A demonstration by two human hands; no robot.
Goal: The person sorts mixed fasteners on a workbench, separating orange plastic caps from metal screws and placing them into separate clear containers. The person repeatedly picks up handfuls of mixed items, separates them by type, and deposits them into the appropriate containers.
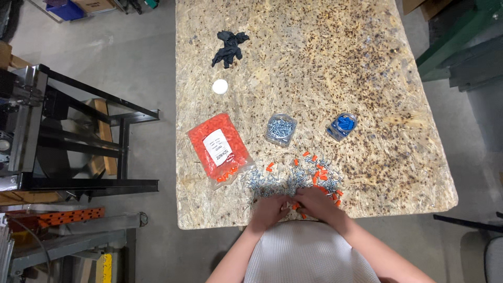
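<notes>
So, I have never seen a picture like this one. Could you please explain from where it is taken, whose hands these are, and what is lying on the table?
There is one picture, taken by a camera worn on a person's head and looking straight down. No machine is here: the two bare hands at the bottom belong to that person.

The table is a rough chipboard sheet. Near its front edge lies a loose pile of small silver screws and orange plastic plugs. The left hand and the right hand rest on that pile, close together; what the fingers grip is too small to tell.

Further back lie a bag of orange plugs, a clear tub of screws, a tub of blue pieces, a white cap and a black glove.
</notes>
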